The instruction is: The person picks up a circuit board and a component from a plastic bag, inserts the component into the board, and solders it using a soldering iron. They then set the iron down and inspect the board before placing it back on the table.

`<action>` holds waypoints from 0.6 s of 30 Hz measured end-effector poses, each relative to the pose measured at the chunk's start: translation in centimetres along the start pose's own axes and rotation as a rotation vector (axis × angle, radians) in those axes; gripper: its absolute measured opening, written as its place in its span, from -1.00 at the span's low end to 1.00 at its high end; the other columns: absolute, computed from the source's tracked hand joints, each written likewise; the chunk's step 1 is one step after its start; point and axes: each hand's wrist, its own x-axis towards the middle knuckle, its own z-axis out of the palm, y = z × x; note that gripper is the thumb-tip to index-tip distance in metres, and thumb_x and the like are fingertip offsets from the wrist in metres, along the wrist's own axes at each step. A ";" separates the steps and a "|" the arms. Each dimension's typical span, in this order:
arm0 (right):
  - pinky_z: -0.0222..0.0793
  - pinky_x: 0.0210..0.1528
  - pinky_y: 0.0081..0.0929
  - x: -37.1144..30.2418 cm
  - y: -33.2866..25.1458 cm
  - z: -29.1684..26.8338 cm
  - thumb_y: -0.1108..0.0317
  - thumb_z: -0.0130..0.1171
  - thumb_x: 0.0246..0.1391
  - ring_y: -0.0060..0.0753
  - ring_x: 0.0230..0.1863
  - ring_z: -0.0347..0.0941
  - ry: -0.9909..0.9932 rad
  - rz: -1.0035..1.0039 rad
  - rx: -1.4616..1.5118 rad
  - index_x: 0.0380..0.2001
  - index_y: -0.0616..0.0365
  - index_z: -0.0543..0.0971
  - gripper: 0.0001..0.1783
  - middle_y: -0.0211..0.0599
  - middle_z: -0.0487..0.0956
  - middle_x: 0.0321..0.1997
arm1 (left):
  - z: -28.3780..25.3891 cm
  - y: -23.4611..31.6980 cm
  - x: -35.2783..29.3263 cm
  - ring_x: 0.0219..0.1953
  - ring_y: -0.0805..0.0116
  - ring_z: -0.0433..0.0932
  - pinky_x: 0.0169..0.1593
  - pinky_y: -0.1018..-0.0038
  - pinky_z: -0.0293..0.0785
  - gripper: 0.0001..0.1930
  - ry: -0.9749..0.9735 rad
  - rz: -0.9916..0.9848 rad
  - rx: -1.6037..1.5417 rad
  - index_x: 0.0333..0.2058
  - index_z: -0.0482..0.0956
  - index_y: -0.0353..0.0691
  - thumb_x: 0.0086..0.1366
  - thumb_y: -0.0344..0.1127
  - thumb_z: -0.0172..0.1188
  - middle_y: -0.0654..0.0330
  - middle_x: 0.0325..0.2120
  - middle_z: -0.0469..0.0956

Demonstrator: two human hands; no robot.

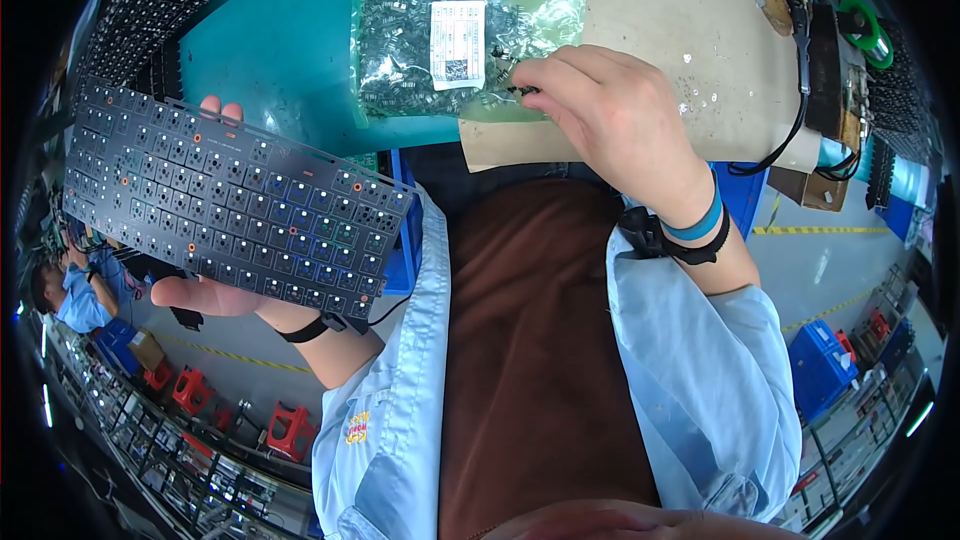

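Observation:
My left hand (222,297) grips a black keyboard circuit board (215,202) from beneath. The thumb lies along its near edge and two fingertips show past the far edge. The board is tilted and carries rows of small square key positions with a few orange-ringed holes. My right hand (620,110) is closed in a pinch at the right part of a clear plastic bag (395,35). A small black part (524,90) shows at its fingertips; its exact kind is too small to tell. Many similar small dark pieces fill the bag, which bears a white label (457,25).
Under the bag lie a teal mat (275,40) and brown paper (650,0). Stacked black boards (150,10) stand far left. At the right are a green solder wire spool (868,33) and a black cable (795,130). Another person (82,300) works at the far left.

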 end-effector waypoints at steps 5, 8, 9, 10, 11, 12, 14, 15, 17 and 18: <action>0.48 -0.37 -0.30 0.2 -0.3 -0.2 0.42 0.42 -0.09 -0.15 -0.40 0.55 0.001 -0.001 0.027 -0.36 0.10 0.59 -0.79 -0.30 0.58 -0.42 | -1.6 -0.3 0.1 0.49 -0.33 -0.19 0.45 -0.23 -0.06 0.28 -0.237 0.026 -0.423 0.48 -0.35 -0.25 0.16 0.60 0.01 -0.43 0.44 -0.30; 0.48 -0.37 -0.30 0.2 -0.6 -0.1 0.41 0.43 -0.10 -0.16 -0.40 0.55 0.015 -0.011 0.026 -0.39 0.10 0.59 -0.80 -0.30 0.58 -0.42 | -1.8 -0.2 0.1 0.49 -0.33 -0.18 0.45 -0.23 -0.07 0.27 -0.268 0.031 -0.446 0.48 -0.35 -0.25 0.17 0.60 0.01 -0.43 0.43 -0.29; 0.48 -0.38 -0.30 0.3 -0.6 -0.1 0.40 0.43 -0.10 -0.17 -0.40 0.55 0.025 -0.018 0.022 -0.40 0.10 0.59 -0.80 -0.31 0.58 -0.42 | -1.8 -0.1 0.0 0.49 -0.33 -0.17 0.45 -0.23 -0.08 0.27 -0.264 0.032 -0.446 0.48 -0.35 -0.25 0.17 0.60 0.01 -0.43 0.43 -0.29; 0.48 -0.38 -0.30 0.3 -0.7 -0.1 0.39 0.43 -0.11 -0.17 -0.40 0.55 0.035 -0.025 0.018 -0.41 0.10 0.59 -0.80 -0.31 0.58 -0.42 | -1.6 -0.1 0.1 0.49 -0.33 -0.17 0.45 -0.23 -0.08 0.27 -0.260 0.034 -0.446 0.48 -0.35 -0.25 0.17 0.59 0.00 -0.43 0.43 -0.28; 0.48 -0.38 -0.30 0.3 -0.6 -0.1 0.39 0.43 -0.11 -0.17 -0.40 0.55 0.036 -0.026 0.017 -0.41 0.10 0.59 -0.80 -0.31 0.58 -0.42 | -1.2 0.0 0.0 0.49 -0.33 -0.17 0.45 -0.23 -0.08 0.27 -0.261 0.036 -0.447 0.48 -0.35 -0.25 0.17 0.59 0.00 -0.43 0.43 -0.28; 0.48 -0.38 -0.30 0.2 -0.5 0.0 0.39 0.44 -0.11 -0.18 -0.40 0.55 0.055 -0.039 0.012 -0.42 0.10 0.59 -0.80 -0.31 0.58 -0.42 | -0.6 0.3 -0.1 0.49 -0.33 -0.17 0.45 -0.23 -0.08 0.27 -0.152 0.027 -0.242 0.48 -0.35 -0.25 0.18 0.59 0.00 -0.43 0.43 -0.28; 0.48 -0.38 -0.30 0.1 -0.2 0.2 0.39 0.44 -0.12 -0.19 -0.41 0.55 0.094 -0.064 0.003 -0.43 0.10 0.59 -0.80 -0.31 0.58 -0.42 | 0.5 0.7 -0.3 0.49 -0.34 -0.16 0.45 -0.23 -0.07 0.26 0.068 0.010 0.166 0.48 -0.34 -0.26 0.18 0.60 -0.02 -0.44 0.43 -0.27; 0.48 -0.38 -0.30 0.0 -0.1 0.3 0.39 0.44 -0.12 -0.19 -0.41 0.55 0.096 -0.066 0.003 -0.43 0.10 0.59 -0.80 -0.31 0.58 -0.42 | 0.5 0.8 -0.3 0.49 -0.34 -0.16 0.45 -0.23 -0.07 0.26 0.067 0.012 0.166 0.48 -0.34 -0.26 0.18 0.60 -0.02 -0.44 0.43 -0.27; 0.47 -0.38 -0.31 0.0 -0.1 0.4 0.40 0.45 -0.13 -0.19 -0.41 0.55 0.129 -0.076 0.012 -0.42 0.10 0.61 -0.80 -0.32 0.58 -0.42 | 0.6 0.8 -0.3 0.48 -0.35 -0.16 0.45 -0.23 -0.07 0.26 0.077 0.019 0.155 0.48 -0.34 -0.26 0.18 0.61 -0.03 -0.44 0.43 -0.26; 0.47 -0.38 -0.31 -0.1 -0.1 0.4 0.40 0.45 -0.13 -0.19 -0.41 0.54 0.146 -0.081 0.017 -0.41 0.10 0.61 -0.80 -0.32 0.58 -0.42 | 0.6 0.8 -0.3 0.48 -0.36 -0.16 0.45 -0.23 -0.07 0.26 0.082 0.022 0.149 0.48 -0.34 -0.27 0.18 0.61 -0.04 -0.44 0.43 -0.26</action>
